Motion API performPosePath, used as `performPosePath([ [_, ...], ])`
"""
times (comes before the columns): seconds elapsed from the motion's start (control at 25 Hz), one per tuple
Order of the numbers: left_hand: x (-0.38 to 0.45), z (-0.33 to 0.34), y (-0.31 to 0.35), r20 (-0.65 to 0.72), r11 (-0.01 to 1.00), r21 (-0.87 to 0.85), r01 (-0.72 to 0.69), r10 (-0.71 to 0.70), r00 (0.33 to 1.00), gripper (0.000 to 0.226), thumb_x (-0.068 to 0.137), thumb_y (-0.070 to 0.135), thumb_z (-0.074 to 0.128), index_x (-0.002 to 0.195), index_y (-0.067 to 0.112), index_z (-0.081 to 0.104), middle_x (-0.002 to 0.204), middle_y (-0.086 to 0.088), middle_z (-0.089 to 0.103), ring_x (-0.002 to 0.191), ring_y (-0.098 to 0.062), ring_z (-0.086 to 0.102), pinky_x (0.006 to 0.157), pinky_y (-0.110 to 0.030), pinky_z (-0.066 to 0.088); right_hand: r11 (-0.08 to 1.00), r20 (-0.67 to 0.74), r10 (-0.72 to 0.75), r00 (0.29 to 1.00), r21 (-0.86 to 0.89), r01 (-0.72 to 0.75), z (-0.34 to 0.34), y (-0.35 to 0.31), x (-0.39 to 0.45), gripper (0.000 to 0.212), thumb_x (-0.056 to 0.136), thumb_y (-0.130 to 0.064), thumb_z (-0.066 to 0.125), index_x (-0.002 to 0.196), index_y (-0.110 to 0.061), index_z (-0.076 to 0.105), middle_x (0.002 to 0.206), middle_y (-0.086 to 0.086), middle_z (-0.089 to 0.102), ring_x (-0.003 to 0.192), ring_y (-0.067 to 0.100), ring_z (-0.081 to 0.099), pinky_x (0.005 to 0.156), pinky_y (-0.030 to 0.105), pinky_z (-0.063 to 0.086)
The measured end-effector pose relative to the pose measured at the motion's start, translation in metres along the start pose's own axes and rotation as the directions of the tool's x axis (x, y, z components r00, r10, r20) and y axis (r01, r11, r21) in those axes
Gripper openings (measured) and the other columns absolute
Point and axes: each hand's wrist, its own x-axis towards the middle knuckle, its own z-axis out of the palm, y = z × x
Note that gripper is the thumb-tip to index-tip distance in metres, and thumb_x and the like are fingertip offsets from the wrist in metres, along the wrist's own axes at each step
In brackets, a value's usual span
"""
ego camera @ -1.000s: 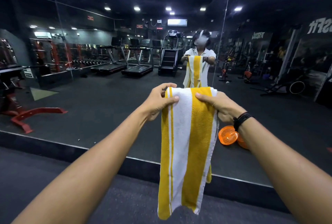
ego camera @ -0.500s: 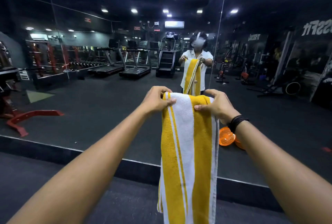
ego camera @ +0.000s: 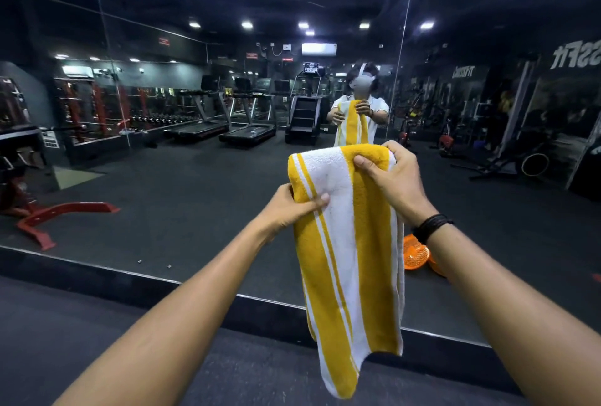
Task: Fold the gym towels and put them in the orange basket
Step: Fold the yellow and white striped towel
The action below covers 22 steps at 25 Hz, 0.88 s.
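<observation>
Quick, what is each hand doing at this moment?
Left hand: pinches the striped towel at its left edge.
Right hand: grips the towel at its top right.

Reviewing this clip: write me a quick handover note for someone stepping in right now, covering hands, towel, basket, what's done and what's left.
Left hand: pinches the left edge of the yellow-and-white striped towel, a little below the top.
Right hand: has its grip on the top right corner, held higher.
Towel: in the air in front of the mirror wall, folded to a narrow strip and hanging lengthwise.
Orange basket: on the floor by the mirror, low right, partly hidden behind the towel and the right forearm.
Done: lengthwise fold.
Left: fold it shorter, place it in the basket. No other towels are in view.
</observation>
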Motion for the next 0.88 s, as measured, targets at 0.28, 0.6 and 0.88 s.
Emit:
performPosePath([
  [0.28,0.008,0.014,0.033,-0.181,0.946,-0.290,-0.144,0.094,0.979,0.024,0.089,0.019,0.066,0.109,0.005,0.065,0.101,-0.009,0.072,0.093,-0.021,0.070,0.080,-0.034,0.058,0.866,0.507,0.170,0.845,0.332,-0.373,-0.012,0.013,-0.020,0.071,0.068,-0.025,0.083,0.131,-0.011,0.054,0.122,0.005,0.067,0.112,0.019,0.064,0.097,0.037,0.052],
  [0.6,-0.017,-0.010,0.027,0.107,0.923,-0.341,0.181,-0.154,0.982,0.061,0.068,0.068,0.061,0.113,0.027,0.065,0.108,0.001,0.073,0.099,-0.017,0.070,0.077,-0.032,0.057,0.765,0.232,0.301,0.925,0.520,-0.380,0.018,0.005,-0.025,0.029,0.086,-0.009,0.068,0.115,-0.008,0.064,0.110,0.007,0.072,0.100,0.022,0.069,0.084,0.035,0.057],
  [0.88,-0.040,0.003,-0.029,0.222,0.961,-0.163,0.224,-0.186,0.957,0.089,0.044,0.050,0.090,0.121,0.017,0.063,0.115,0.002,0.071,0.106,-0.016,0.067,0.080,-0.026,0.055,0.690,0.064,0.545,0.836,0.531,-0.491,0.009,0.001,-0.002,0.043,0.080,-0.026,0.078,0.115,-0.006,0.063,0.112,0.013,0.070,0.099,0.027,0.069,0.088,0.046,0.056],
])
